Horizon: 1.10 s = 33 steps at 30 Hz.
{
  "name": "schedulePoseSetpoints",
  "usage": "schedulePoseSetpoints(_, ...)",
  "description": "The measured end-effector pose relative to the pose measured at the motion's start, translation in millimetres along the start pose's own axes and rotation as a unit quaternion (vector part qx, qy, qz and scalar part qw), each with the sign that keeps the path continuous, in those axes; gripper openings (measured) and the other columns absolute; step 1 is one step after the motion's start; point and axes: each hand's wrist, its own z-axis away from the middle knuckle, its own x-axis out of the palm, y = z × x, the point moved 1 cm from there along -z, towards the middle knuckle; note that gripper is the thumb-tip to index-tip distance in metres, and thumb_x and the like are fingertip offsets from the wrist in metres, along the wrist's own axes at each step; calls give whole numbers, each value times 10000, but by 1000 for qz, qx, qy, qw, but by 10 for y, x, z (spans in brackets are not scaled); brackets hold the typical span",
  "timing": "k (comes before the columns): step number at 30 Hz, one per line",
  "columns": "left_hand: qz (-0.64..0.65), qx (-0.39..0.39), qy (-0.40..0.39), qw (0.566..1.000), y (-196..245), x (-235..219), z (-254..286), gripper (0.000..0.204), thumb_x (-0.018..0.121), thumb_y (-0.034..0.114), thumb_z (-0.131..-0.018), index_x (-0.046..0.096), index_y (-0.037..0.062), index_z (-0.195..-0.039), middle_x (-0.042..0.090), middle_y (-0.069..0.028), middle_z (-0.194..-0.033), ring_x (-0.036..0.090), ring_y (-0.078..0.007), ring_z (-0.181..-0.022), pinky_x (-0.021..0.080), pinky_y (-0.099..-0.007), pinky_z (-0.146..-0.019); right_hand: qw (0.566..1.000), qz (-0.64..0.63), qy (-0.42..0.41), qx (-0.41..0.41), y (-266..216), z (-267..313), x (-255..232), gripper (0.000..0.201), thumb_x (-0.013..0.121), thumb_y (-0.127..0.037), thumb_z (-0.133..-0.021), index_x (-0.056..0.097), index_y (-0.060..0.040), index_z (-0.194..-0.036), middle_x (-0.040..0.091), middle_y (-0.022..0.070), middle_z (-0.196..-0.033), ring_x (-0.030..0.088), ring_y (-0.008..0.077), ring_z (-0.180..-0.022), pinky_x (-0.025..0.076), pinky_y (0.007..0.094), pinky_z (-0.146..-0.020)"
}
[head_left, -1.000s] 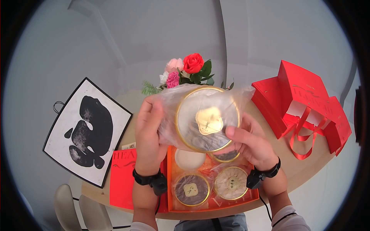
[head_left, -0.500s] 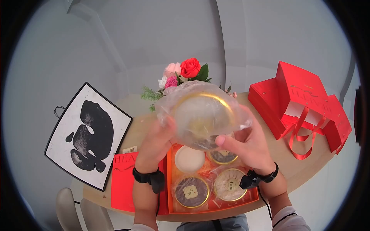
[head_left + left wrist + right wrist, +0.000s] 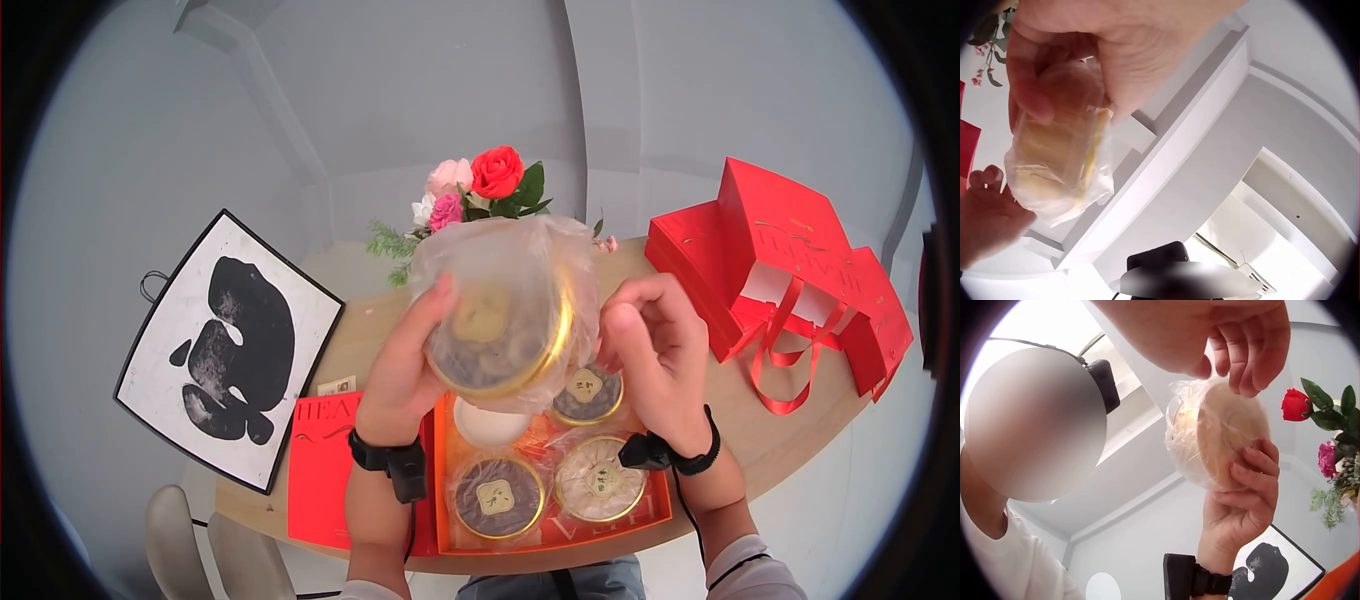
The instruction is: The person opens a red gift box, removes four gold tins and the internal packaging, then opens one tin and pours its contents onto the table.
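Observation:
In the head view, my left hand holds up a round gold-rimmed container, wrapped in a thin clear plastic bag. The container is tilted, and a pale gold label shows through its see-through lid. From the right wrist view, the left fingers spread across its beige underside. My right hand is at the bag's right side, fingers loosely bent, fingertips right by the plastic. Below both hands, an orange box contains several similar wrapped containers, including a dark one and a pale one.
A white round recess shows in the orange box. Left of it lies a red lid. Flowers stand behind the hands. Red gift bags with ribbon handles are at right, a black-and-white framed picture at left.
The container has been turned and tilted from facing me to leaning left, now carried by the left hand. The right hand has come away from its lower right edge, fingers now bent beside the bag.

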Motion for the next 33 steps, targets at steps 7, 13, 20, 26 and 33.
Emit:
schedulePoseSetpoints(7,6,-27,41,999,-22,31,-54,469,565,319,-1040,509,24,-1400,621,-59,-1332,624,-155,-1191,530,-331,-991,913,193,71,-353,-185,-7,52,443,770,-36,-805,547,-39,-1187,634,106,-1035,598,131,-711,500,238,-529)
schedulePoseSetpoints(13,-24,-63,98,993,-30,103,-89,365,587,281,-1023,589,30,-1288,659,-79,-1271,669,-179,-1106,557,-363,-952,957,182,65,-216,-90,-42,75,384,744,-34,-828,565,-43,-1168,651,67,-1001,625,114,-712,506,247,-533)
schedulePoseSetpoints(20,11,-67,86,994,-79,-28,-132,411,584,307,-1015,580,30,-1318,658,-86,-1275,668,-195,-1123,560,-373,-948,968,190,58,-151,-17,-68,31,269,706,-7,-834,548,-27,-1050,641,24,-855,616,104,-586,491,249,-506)
schedulePoseSetpoints(26,41,-42,66,996,-79,-62,-170,468,600,370,-997,556,64,-1348,653,-72,-1288,671,-190,-1127,594,-390,-896,974,178,55,-131,-70,-43,21,216,680,12,-827,562,-28,-1003,626,28,-844,594,108,-550,468,258,-501)
schedulePoseSetpoints(33,91,-59,53,993,-90,-65,-205,471,566,360,-1004,548,53,-1361,649,-96,-1301,674,-228,-1132,589,-412,-916,945,237,12,-223,-165,-59,-14,262,592,46,-777,739,-61,-967,545,70,-854,549,157,-602,450,291,-544)
